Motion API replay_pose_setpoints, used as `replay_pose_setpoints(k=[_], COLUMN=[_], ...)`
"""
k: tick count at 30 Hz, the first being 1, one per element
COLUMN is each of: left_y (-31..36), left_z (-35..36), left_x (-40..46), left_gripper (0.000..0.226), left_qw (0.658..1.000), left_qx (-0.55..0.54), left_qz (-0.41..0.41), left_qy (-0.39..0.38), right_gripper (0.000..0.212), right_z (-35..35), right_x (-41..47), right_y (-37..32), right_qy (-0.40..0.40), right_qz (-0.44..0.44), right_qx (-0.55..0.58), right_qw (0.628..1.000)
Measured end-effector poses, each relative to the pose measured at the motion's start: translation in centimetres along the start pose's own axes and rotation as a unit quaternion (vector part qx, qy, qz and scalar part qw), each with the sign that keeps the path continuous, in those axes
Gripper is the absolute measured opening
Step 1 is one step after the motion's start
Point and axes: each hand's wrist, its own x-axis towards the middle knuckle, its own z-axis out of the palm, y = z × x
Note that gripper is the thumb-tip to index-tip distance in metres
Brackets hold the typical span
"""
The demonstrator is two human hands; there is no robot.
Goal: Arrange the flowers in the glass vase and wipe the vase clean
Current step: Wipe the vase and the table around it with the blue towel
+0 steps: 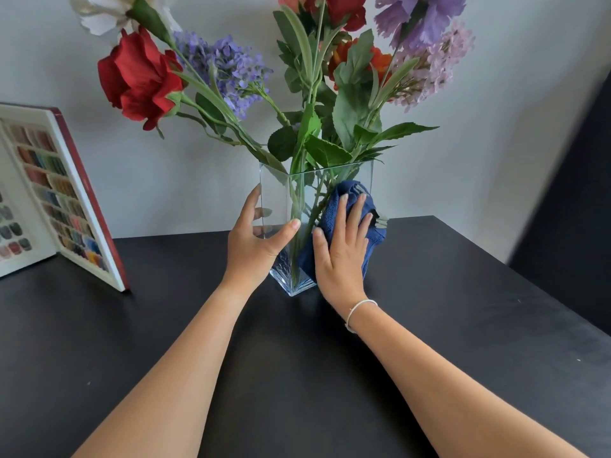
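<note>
A square clear glass vase [299, 190] stands on the black table [463, 325], a corner turned toward me. Several artificial flowers fill it: a red rose [139, 77] leaning left, purple blossoms [228, 67], pale lilac ones [433, 57] and green leaves [347, 107]. My left hand [254, 246] grips the vase's left face, thumb across the front corner. My right hand [340, 249] presses a dark blue cloth [372, 236] flat against the vase's right face.
An open white box [56, 193] with a red edge, holding rows of coloured thread spools, stands propped at the left of the table. A grey wall rises behind. A dark shape [575, 200] borders the right edge of the view.
</note>
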Motion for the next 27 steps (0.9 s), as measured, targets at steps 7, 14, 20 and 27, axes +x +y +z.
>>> replay_pose_setpoints(k=[7,14,20,27], left_y=[-0.1,-0.2,-0.1,0.0], left_z=[0.0,0.0,-0.2,-0.5], left_x=[0.1,0.3,0.3,0.3], left_gripper=[0.072,0.080,0.078,0.074], left_qw=[1.000,1.000,1.000,0.999], left_qx=[-0.002,0.012,0.015,0.004], left_qz=[0.000,-0.008,-0.012,-0.027], left_qy=[0.001,-0.001,-0.008,-0.025], right_gripper=[0.067,0.056,0.052,0.053], right_z=[-0.5,-1.6,-2.2,-4.0], right_x=[-2.5,-4.3,-5.0,-4.1], right_y=[0.0,-0.5,-1.0,-0.2], right_qy=[0.005,-0.077,-0.158,-0.133], right_qz=[-0.049,-0.074,-0.149,-0.123], right_qx=[-0.044,-0.025,-0.109,-0.036], right_qw=[0.998,0.994,0.970,0.983])
